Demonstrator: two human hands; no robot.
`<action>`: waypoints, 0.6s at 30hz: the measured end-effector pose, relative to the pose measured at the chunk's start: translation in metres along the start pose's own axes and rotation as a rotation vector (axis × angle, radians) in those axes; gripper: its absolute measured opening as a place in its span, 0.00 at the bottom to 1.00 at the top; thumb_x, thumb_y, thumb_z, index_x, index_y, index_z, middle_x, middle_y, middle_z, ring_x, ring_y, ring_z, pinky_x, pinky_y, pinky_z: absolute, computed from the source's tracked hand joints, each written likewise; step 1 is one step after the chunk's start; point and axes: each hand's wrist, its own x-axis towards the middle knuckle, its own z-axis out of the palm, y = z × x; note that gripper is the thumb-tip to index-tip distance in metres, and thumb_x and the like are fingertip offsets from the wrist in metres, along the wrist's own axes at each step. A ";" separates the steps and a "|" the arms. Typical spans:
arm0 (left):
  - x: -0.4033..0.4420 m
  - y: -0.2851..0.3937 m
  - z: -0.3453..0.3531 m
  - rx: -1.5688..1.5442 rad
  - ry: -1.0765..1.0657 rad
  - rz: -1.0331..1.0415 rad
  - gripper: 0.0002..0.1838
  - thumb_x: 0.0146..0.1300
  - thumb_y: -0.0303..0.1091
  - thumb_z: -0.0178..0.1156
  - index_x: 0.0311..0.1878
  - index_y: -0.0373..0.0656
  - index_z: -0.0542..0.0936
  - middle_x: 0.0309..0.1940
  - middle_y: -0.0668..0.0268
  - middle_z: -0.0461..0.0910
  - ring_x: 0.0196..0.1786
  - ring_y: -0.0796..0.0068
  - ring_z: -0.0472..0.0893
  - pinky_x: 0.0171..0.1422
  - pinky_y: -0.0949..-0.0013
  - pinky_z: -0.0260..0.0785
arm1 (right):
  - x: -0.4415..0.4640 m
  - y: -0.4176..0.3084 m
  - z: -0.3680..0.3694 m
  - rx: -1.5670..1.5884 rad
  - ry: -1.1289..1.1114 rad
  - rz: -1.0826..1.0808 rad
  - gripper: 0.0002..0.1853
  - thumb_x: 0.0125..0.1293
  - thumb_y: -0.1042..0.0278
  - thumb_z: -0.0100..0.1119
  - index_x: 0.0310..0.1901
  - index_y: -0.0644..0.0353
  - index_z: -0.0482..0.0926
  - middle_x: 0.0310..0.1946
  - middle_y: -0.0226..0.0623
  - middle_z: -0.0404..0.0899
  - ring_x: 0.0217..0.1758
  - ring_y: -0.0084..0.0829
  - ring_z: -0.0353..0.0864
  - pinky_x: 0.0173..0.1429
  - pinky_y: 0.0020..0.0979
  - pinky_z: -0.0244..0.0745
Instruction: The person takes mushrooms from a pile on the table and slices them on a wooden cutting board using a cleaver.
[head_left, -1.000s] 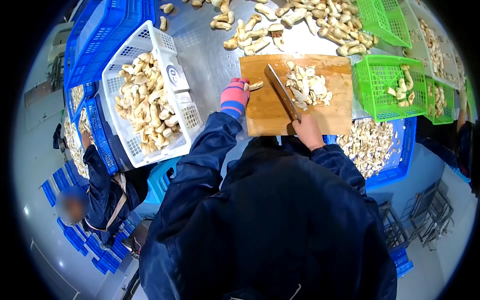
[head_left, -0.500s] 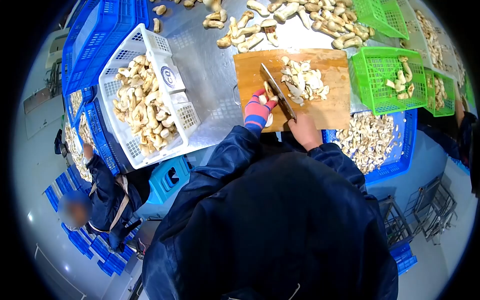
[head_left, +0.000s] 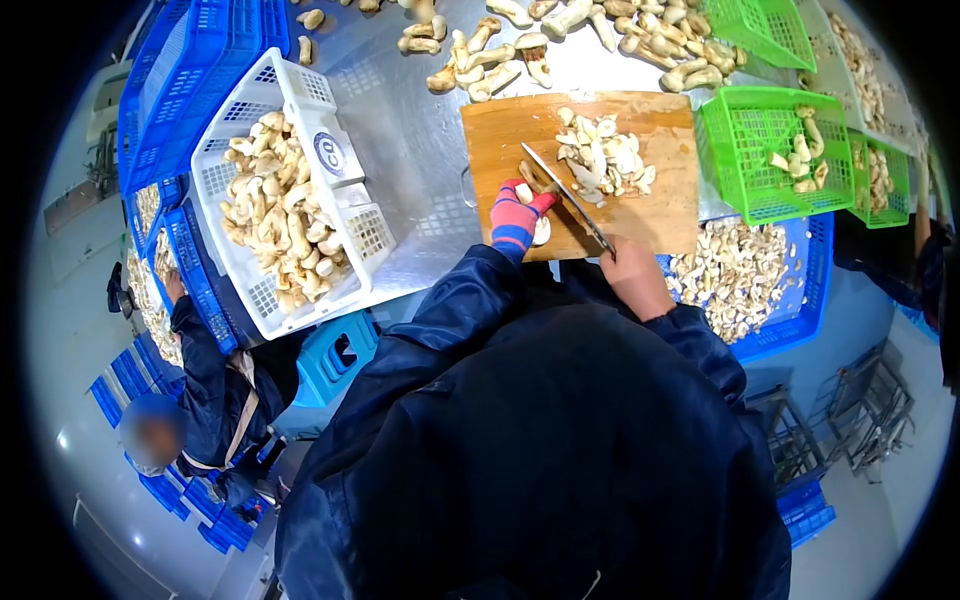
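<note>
My left hand [head_left: 517, 214], in a pink and blue striped glove, grips a mushroom [head_left: 531, 175] on the left part of the wooden cutting board [head_left: 665, 215]. Bare and closed, my right hand [head_left: 633, 272] holds the handle of a long knife [head_left: 572, 204], whose blade points up and left beside the mushroom. A pale mushroom piece [head_left: 541, 232] lies just right of the glove. Sliced mushrooms [head_left: 605, 155] are heaped on the board right of the blade.
Left stands a white crate [head_left: 275, 320] of mushrooms, beside stacked blue crates [head_left: 185, 95]. Whole mushrooms [head_left: 490, 65] lie behind the board. A green basket [head_left: 735, 160] and a blue crate [head_left: 815, 300] of slices are at right. A co-worker [head_left: 215, 400] is at far left.
My left hand has moved right from the board's left edge onto the board, bringing a mushroom beside the blade. The knife has shifted slightly, and the whole view has moved a little.
</note>
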 end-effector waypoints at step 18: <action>-0.016 0.036 -0.009 0.155 0.018 0.004 0.30 0.40 0.41 0.74 0.44 0.37 0.73 0.31 0.60 0.79 0.34 0.69 0.77 0.41 0.68 0.70 | -0.002 -0.009 -0.005 -0.104 -0.065 -0.017 0.10 0.53 0.73 0.50 0.34 0.67 0.78 0.25 0.57 0.75 0.32 0.53 0.76 0.40 0.44 0.71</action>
